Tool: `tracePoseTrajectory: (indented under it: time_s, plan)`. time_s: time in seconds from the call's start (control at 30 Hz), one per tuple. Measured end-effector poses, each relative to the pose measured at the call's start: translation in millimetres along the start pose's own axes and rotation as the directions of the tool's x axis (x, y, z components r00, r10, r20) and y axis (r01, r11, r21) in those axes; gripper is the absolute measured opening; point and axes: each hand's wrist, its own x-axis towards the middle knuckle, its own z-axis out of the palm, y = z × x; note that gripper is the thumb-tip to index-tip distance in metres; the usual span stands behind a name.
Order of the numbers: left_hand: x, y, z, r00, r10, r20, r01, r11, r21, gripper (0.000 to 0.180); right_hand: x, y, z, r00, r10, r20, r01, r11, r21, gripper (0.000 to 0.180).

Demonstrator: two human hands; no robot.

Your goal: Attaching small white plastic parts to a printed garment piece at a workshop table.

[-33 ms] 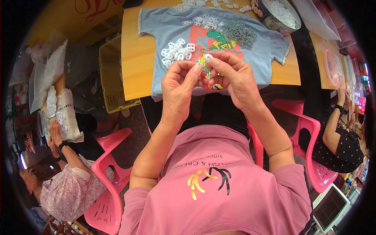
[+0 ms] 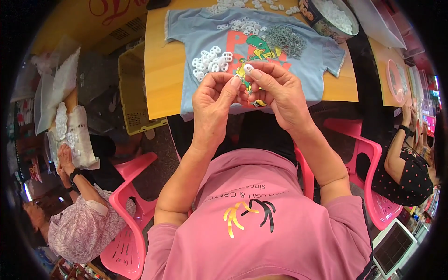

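Note:
Over the near part of a blue-grey T-shirt (image 2: 308,65) spread on the table, my two hands meet at the fingertips. My right hand (image 2: 279,89) pinches a small white plastic piece (image 2: 248,68) between thumb and forefinger. Thumb and forefinger of my left hand (image 2: 215,97) are pressed together beside it; the fingers hide what lies between them. Just beyond my left hand is a pile of white two-holed plastic pieces (image 2: 212,61). Farther back lie more white pieces (image 2: 245,24) and a heap of small grey metal parts (image 2: 286,41), their exact kind too small to tell.
A round tin (image 2: 352,28) full of white pieces stands at the table's (image 2: 163,70) far right. A yellow crate (image 2: 133,88) is left of the table. People work on both sides, near pink chairs (image 2: 133,224); one person's hand (image 2: 66,156) is at the left.

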Motion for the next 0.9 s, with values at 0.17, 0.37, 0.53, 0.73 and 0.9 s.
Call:
tracePoseTrajectory:
  time_s: [0.17, 0.37, 0.53, 0.73, 0.9]
  plan:
    - [-0.3, -0.4, 1.4, 1.000, 0.027, -0.014, -0.027, 1.000, 0.007, 0.015, 0.4, 1.3, 2.0, 0.999, -0.004, -0.035, 0.003, 1.000, -0.023, 0.024]
    - [0.5, -0.6, -0.3, 0.998, 0.058, -0.005, -0.058, 0.997, 0.059, 0.015, -0.6, 0.4, 2.9, 0.999, -0.018, -0.036, 0.015, 0.997, -0.073, 0.022]
    - [-1.8, 0.9, -0.2, 0.998, 0.054, 0.014, -0.055, 0.986, 0.155, 0.014, -0.1, 1.0, 1.8, 0.999, -0.032, -0.036, 0.028, 0.994, -0.108, 0.022]
    - [-1.1, 0.8, -1.6, 0.998, 0.069, 0.001, -0.069, 0.987, 0.145, 0.013, -1.3, -0.2, 5.6, 1.000, -0.011, 0.020, 0.014, 0.984, -0.178, 0.021]
    - [-0.1, 2.3, 0.3, 1.000, 0.018, 0.000, -0.018, 1.000, 0.002, 0.014, -2.9, 9.8, 13.0, 0.973, -0.232, 0.015, 0.228, 0.944, -0.237, 0.020]
